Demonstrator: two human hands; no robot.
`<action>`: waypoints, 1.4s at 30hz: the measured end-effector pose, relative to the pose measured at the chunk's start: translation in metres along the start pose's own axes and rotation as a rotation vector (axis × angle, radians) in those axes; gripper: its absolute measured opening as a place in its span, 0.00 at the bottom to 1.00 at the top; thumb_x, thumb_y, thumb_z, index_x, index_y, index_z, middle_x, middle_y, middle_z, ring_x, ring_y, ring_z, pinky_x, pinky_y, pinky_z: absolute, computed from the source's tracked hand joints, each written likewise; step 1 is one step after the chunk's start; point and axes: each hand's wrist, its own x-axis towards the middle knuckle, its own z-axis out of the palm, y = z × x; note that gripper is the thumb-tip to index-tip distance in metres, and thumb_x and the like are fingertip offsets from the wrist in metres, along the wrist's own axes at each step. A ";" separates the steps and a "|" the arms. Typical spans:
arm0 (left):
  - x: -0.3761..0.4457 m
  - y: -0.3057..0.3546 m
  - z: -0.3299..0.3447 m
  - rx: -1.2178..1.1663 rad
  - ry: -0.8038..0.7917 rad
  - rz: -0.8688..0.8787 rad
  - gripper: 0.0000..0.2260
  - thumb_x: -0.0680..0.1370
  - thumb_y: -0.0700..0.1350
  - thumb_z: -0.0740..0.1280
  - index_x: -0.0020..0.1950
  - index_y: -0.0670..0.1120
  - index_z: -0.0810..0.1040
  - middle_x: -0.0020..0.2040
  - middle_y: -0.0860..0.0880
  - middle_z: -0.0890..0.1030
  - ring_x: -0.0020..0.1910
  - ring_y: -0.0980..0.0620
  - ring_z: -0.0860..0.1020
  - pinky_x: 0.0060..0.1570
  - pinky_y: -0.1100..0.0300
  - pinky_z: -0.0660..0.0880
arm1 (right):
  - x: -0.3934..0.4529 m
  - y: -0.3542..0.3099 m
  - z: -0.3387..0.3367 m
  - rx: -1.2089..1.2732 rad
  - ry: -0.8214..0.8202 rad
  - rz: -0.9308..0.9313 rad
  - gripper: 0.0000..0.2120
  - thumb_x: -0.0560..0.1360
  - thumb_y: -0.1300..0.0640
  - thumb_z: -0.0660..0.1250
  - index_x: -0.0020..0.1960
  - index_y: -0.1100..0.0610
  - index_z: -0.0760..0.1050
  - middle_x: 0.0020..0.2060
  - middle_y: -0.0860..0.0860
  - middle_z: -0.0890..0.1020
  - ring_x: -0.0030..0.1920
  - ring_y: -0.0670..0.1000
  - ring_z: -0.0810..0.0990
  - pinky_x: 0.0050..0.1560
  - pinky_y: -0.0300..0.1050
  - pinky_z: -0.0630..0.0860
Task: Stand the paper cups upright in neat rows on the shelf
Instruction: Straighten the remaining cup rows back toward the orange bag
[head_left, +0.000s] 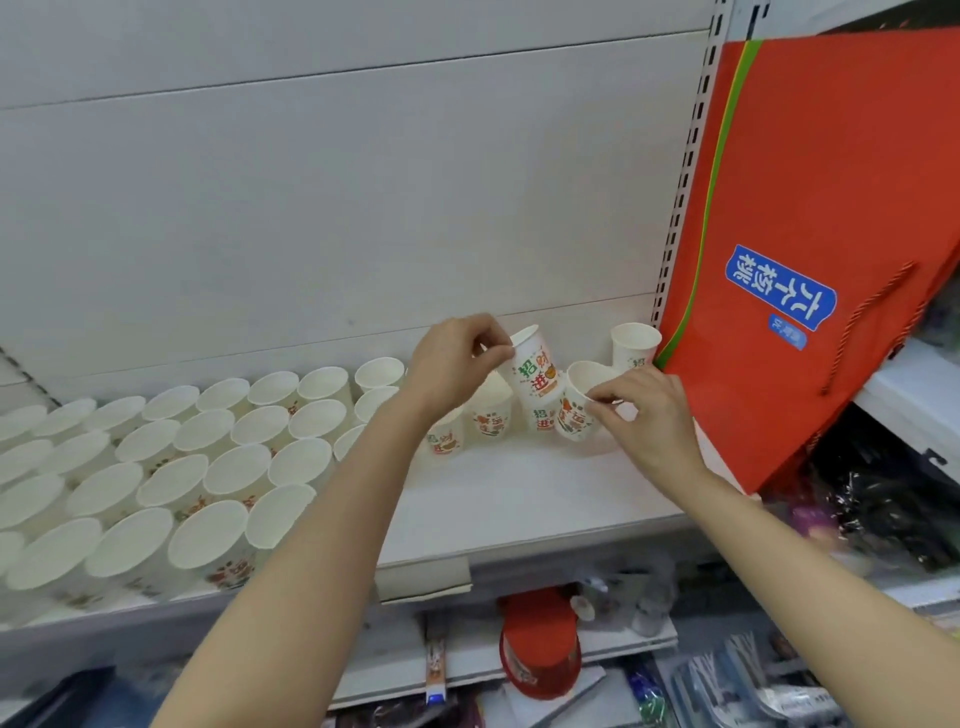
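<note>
A white shelf (519, 499) carries rows of upright paper cups (208, 467) along its left half, the outermost cut off at the frame edge. At its right end leans a red bag (810, 182) labelled 六个核桃. The left hand (457, 364) pinches a raised printed cup (535, 364) reading 招财进, tilted; the right hand (644, 410) grips another tilted cup (576, 405) by its rim. Cups behind are partly hidden.
</note>
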 end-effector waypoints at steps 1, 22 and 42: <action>-0.009 -0.005 -0.008 0.008 0.000 0.003 0.03 0.76 0.47 0.70 0.42 0.54 0.79 0.39 0.60 0.80 0.39 0.61 0.76 0.42 0.60 0.74 | -0.003 -0.010 0.004 -0.001 -0.009 -0.019 0.04 0.67 0.58 0.76 0.40 0.54 0.81 0.36 0.45 0.81 0.40 0.49 0.74 0.45 0.43 0.59; -0.116 -0.085 -0.018 0.423 -0.031 0.191 0.07 0.71 0.52 0.73 0.45 0.51 0.80 0.42 0.55 0.81 0.43 0.49 0.75 0.40 0.55 0.72 | -0.036 -0.087 0.062 -0.107 -0.216 -0.064 0.06 0.67 0.55 0.77 0.41 0.54 0.81 0.38 0.47 0.81 0.42 0.55 0.77 0.47 0.43 0.60; -0.114 -0.072 -0.008 0.466 0.012 0.170 0.06 0.73 0.53 0.72 0.41 0.52 0.80 0.39 0.56 0.81 0.41 0.52 0.71 0.38 0.61 0.60 | -0.030 -0.064 0.061 -0.104 -0.219 -0.150 0.06 0.66 0.58 0.77 0.40 0.53 0.81 0.37 0.44 0.81 0.43 0.53 0.75 0.45 0.44 0.63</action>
